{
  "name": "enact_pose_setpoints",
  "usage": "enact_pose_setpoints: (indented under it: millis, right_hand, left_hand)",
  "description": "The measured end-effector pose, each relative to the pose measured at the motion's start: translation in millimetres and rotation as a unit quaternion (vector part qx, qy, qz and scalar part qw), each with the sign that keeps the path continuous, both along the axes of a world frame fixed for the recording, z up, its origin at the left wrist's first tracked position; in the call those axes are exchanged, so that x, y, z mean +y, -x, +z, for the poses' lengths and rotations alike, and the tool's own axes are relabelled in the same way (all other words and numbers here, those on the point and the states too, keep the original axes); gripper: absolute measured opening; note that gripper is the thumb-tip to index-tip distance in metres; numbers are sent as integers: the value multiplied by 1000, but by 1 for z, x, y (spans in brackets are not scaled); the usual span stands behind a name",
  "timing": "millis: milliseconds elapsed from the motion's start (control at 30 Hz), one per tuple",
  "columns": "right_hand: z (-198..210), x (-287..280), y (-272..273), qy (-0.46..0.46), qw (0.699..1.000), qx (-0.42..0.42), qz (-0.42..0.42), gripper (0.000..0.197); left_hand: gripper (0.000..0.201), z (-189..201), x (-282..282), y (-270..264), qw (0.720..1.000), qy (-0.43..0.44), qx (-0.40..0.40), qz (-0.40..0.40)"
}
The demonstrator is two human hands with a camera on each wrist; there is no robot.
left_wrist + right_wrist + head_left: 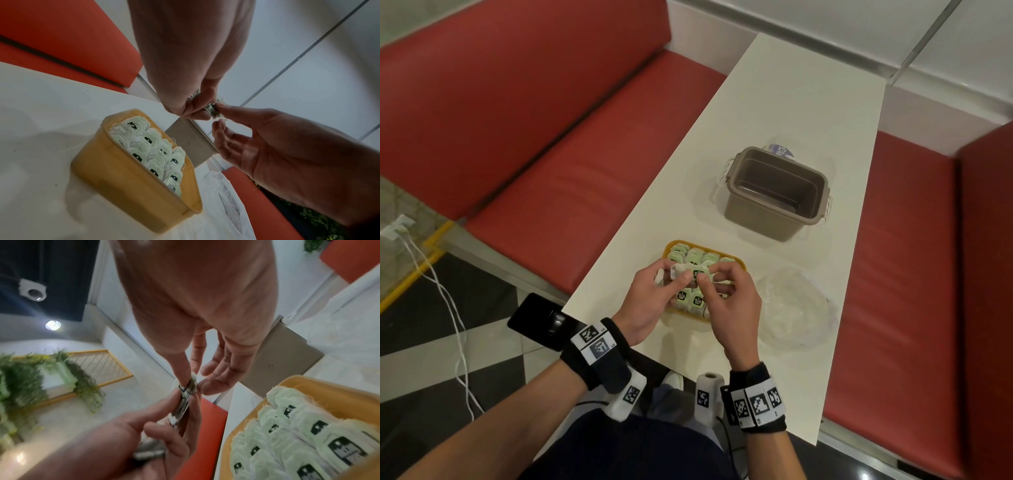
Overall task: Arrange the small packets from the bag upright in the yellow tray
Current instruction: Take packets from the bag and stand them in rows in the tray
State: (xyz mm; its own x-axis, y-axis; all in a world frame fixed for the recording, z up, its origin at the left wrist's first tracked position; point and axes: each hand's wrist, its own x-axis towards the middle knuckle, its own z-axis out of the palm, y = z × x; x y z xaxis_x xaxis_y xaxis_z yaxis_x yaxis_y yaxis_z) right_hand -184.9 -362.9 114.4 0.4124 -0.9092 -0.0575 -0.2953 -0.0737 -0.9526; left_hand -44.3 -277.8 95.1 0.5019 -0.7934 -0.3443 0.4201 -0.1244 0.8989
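- Holding a small stack of packets [693, 274] above the yellow tray [739, 263], both my hands on it.
- My left hand [650, 301] grips the stack, fingers curled round it; more packets sit lower in the same fist in the right wrist view.
- My right hand [729, 305] pinches the stack's end between thumb and forefinger; other fingers loose.
- Tray on the white table [774, 102], nearly full: pale green packets [152, 152] standing upright in close rows.
- Clear plastic bag [794, 308] lies crumpled just right of the tray.
- Brown tub [774, 195] stands farther back, apart from the tray.
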Motion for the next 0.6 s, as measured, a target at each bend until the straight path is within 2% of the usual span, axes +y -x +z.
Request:
enact_pose_setpoints:
  millis: [67,167,300,433,500,600]
  right_hand:
    - [-1,-5,0,-11,1000,-14,19,13]
    - [0,-14,0,-59,997,-33,25,16]
    - [4,-26,0,-87,993,-84,9,16]
    - [-3,-40,-11,33,996,39,70,16]
    - [-14,-42,-23,64,982,106,144,16]
    - [-35,-38,-43,84,943,203,249,17]
  left_hand:
    - [29,-1,1,-2,1000,2,-8,-10]
    - [42,0,2,-8,1000,8,-10,-10]
    - [43,-1,6,-19,1000,-8,-9,16]
    - [20,-16,16,-36,991,-67,-73,92]
    - [18,-25,22,-42,984,-80,-106,115]
    - [18,-39,31,-48,972,-120,-168,112]
